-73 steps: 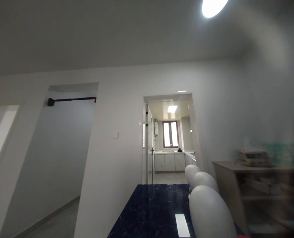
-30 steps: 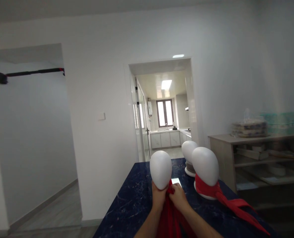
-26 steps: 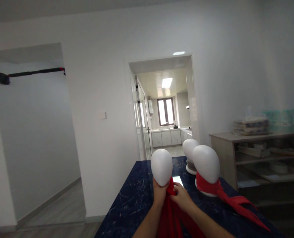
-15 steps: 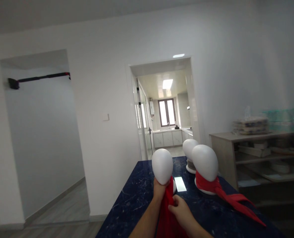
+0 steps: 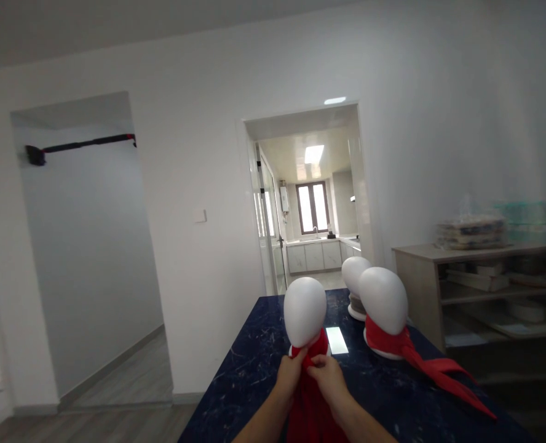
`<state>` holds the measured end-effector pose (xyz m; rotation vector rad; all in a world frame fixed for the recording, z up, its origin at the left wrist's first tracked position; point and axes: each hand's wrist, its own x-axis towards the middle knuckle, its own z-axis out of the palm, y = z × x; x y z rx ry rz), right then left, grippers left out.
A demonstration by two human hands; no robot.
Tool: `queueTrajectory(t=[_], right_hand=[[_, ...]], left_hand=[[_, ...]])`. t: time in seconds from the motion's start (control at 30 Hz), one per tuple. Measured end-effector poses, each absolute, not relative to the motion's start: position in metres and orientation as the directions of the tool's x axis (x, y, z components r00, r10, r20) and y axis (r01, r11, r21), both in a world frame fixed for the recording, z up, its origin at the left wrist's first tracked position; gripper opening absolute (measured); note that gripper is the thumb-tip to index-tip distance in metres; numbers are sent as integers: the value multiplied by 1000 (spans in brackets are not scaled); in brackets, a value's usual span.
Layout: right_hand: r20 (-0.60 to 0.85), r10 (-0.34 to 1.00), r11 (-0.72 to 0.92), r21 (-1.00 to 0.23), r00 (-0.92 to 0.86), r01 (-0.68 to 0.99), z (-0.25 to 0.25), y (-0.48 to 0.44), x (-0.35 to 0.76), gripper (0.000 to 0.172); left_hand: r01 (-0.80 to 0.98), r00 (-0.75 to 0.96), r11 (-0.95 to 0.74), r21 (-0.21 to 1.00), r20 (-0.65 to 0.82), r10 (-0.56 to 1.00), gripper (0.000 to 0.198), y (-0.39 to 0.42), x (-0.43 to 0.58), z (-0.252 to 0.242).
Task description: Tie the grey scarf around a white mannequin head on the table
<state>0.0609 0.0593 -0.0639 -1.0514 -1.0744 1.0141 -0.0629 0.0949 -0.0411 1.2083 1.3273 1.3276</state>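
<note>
A white foam mannequin head (image 5: 305, 311) stands on the dark blue marble table (image 5: 249, 381) in front of me. A red scarf (image 5: 310, 400) hangs from its neck down toward me. My left hand (image 5: 290, 371) and my right hand (image 5: 324, 371) are both closed on the scarf just below the head's chin, fingers pinched together side by side. To the right stands a second white head (image 5: 383, 299) with a red scarf (image 5: 420, 363) tied round its neck, its tails trailing right. A third white head (image 5: 353, 275) stands behind that one.
A wooden shelf unit (image 5: 485, 295) with stacked items stands at the right against the white wall. An open doorway (image 5: 312, 203) ahead leads to a kitchen. Another doorway (image 5: 88, 246) at the left has a black bar across its top.
The view has swung down from the ceiling to the table. My right hand dropped along the scarf half a second ago and has come back up beside my left hand under the chin.
</note>
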Motion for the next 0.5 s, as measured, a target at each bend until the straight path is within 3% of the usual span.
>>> queueTrajectory(t=[0.17,0.33,0.5], right_hand=[[103,973,139,-977,206,-165,-61,57,64,14],[-123,970,-64,-962,210,-267,-54,69,76,32],[-224,964,-169,-931,145,-323,-47,74,76,29]], left_hand=[[-63,33,72,995,-70,997,4,90,-56,-39],[-215,96,116,970,-97,991,23,85,-49,-43],[-331,163,174,927,-126,979,41,85,-49,-43]])
